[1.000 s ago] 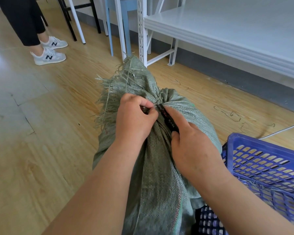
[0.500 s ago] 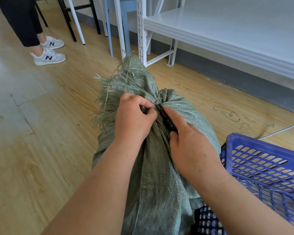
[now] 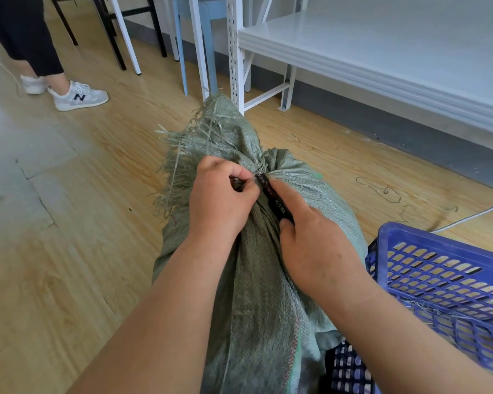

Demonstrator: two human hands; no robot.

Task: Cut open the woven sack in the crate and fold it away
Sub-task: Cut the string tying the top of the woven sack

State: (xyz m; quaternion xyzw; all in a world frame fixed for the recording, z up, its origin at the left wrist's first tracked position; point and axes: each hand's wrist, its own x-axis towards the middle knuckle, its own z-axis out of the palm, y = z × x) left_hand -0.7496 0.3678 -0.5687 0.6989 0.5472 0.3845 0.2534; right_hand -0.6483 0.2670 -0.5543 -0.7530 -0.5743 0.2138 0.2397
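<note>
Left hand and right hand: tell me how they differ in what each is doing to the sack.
The left hand is a closed fist pinching the bunched neck of the green woven sack; the right hand lies flatter, gripping a black cutter.
The left hand sits beside the frayed end; the right hand sits on the crate side, its forefinger stretched along the cutter.
Both meet at the tied neck, resting on the sack.

Both forearms reach forward, left hand [image 3: 221, 199] fisted, right hand [image 3: 316, 243] clenched.
</note>
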